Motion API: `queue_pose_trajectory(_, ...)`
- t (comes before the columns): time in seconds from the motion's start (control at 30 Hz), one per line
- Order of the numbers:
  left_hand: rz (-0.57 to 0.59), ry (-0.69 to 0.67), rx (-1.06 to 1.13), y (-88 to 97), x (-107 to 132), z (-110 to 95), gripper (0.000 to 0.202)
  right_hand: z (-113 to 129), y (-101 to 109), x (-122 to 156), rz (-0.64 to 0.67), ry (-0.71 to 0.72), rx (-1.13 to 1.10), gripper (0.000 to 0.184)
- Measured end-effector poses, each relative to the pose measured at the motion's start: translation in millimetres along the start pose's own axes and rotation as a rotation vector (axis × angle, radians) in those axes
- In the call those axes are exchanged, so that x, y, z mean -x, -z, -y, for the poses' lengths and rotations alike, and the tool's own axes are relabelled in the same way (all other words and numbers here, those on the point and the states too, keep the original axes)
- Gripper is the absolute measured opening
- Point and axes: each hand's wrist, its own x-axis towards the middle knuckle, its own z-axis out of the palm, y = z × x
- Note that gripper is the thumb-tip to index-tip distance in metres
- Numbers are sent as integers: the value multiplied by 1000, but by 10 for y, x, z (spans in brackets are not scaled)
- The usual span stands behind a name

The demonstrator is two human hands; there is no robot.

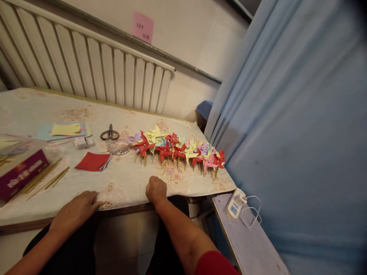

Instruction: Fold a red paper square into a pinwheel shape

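My left hand [75, 212] rests on the table's front edge, fingers stretched out and nothing in it. Curled into a fist, my right hand [156, 189] lies on the cloth near the same edge, with nothing showing in it. Beyond it stands a long cluster of paper pinwheels [179, 151] in red, yellow, pink, purple and blue on thin sticks. A stack of square paper sheets [91, 161], red on top, lies beyond my left hand. Loose wooden sticks [57, 178] lie to the left, beside a purple box [24, 173].
Scissors [109, 133] lie behind a clear dish [119, 148] of small shiny pieces. Small white boxes [83, 143] sit by more coloured paper [65, 130]. A power strip [235, 204] with a cable rests on a side surface [255, 248], by a blue curtain [301, 133].
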Motion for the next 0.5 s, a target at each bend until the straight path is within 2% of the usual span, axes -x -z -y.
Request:
queue_pose_trajectory(0.23,-7,-20,-9,-72,-19,62,36,3,-62,13,-10,-9,18,15)
queue_pose_trajectory(0.5,-13,-24,-19,-7,3,2,35,-5,-61,22,-1,-10,10,15)
